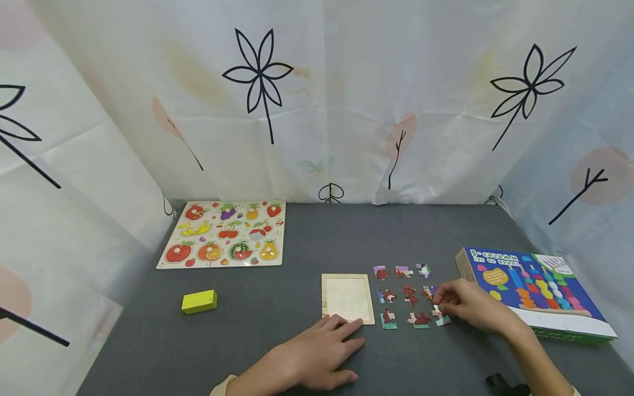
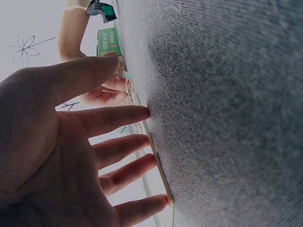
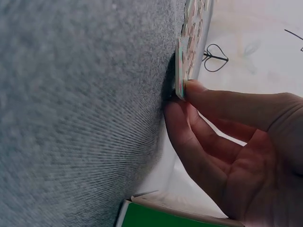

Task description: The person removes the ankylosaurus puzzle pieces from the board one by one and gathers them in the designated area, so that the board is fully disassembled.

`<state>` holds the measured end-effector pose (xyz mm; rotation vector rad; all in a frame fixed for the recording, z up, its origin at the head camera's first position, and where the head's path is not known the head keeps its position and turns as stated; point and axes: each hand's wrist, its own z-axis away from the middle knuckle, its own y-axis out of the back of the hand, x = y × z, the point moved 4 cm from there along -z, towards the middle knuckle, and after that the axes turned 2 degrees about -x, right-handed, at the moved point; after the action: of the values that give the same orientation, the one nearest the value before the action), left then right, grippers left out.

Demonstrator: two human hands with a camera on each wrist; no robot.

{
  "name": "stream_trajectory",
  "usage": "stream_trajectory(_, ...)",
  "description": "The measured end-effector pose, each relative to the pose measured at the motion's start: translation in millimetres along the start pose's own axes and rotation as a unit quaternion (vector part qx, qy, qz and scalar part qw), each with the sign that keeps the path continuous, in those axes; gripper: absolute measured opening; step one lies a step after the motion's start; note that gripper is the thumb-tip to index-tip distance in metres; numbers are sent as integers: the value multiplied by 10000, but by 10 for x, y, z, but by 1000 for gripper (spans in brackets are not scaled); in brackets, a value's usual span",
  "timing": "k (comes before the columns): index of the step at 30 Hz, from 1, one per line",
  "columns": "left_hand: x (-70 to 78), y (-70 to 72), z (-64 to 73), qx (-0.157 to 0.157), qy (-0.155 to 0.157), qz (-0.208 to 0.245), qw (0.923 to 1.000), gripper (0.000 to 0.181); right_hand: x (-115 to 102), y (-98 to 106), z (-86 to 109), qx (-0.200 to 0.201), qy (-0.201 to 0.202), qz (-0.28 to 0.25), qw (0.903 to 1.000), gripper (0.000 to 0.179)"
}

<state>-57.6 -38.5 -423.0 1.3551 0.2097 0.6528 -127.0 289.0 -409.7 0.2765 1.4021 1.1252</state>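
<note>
A small wooden puzzle tray (image 1: 346, 300) with a raised rim lies on the grey table, bare inside. My left hand (image 1: 319, 352) has its fingers spread, and the fingertips touch the tray's near edge; the left wrist view shows the fingers (image 2: 128, 177) straight along that rim. To the tray's right, several jigsaw pieces (image 1: 410, 295) are laid out in loose rows. My right hand (image 1: 470, 305) pinches the nearest right-hand jigsaw piece (image 1: 442, 318) between thumb and forefinger. In the right wrist view that piece (image 3: 180, 71) appears slightly raised at the pinched end.
A blue boxed toy set (image 1: 540, 286) lies just right of my right hand. At the back left is a fruit peg board (image 1: 223, 235), with a yellow block (image 1: 199, 302) in front of it. A black object (image 1: 506, 385) sits by my right forearm. Patterned cloth surrounds the table.
</note>
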Motion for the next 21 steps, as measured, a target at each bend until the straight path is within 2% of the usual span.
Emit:
stream_trajectory(8,11,8,7,50,-29,-47,10000,60,5,64,10,23,-5,271,9996,5)
stream_trajectory(17,2,38,45,151,-99,-73,9998,58,-9,175,86,-248,405,-479,9977,13)
stream_trajectory(21,-53,62,62,85,-129,243,9996,57,-36,212,112,-323,599,-768,9947,16)
